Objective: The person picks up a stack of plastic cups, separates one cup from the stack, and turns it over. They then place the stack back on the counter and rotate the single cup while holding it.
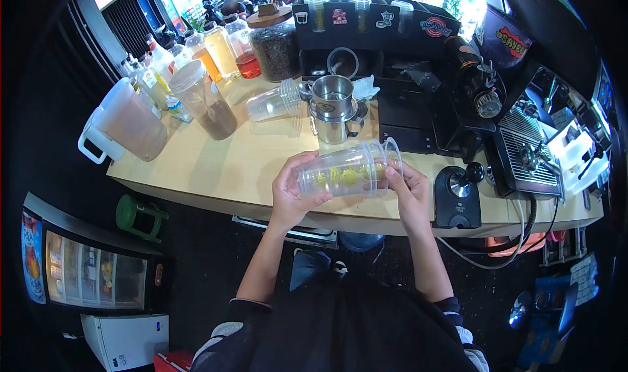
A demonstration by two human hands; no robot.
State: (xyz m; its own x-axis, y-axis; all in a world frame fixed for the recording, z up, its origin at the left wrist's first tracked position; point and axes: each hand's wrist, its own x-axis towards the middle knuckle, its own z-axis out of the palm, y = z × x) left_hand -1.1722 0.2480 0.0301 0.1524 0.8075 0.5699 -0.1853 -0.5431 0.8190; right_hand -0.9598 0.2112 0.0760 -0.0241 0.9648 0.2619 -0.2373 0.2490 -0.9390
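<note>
A short stack of nested clear plastic cups (340, 166) with a yellow-green print lies sideways between my hands, above the front of the counter. My left hand (291, 192) is wrapped round the base end. At the rim end, my right hand (412, 192) grips the outermost cup, whose rim stands slightly apart from the others. Just beyond the cups, a steel cup (332, 97) sits on top of a steel pitcher (332, 132). Another stack of clear plastic cups (267, 104) lies on its side to the left of it.
A lidded pitcher of brown liquid (217, 118), a large handled jug (134, 127) and a jar of dark beans (275, 48) stand on the wooden counter (216, 169). At right are a tamper stand (458, 205), a grinder (474, 84) and an espresso machine (526, 150).
</note>
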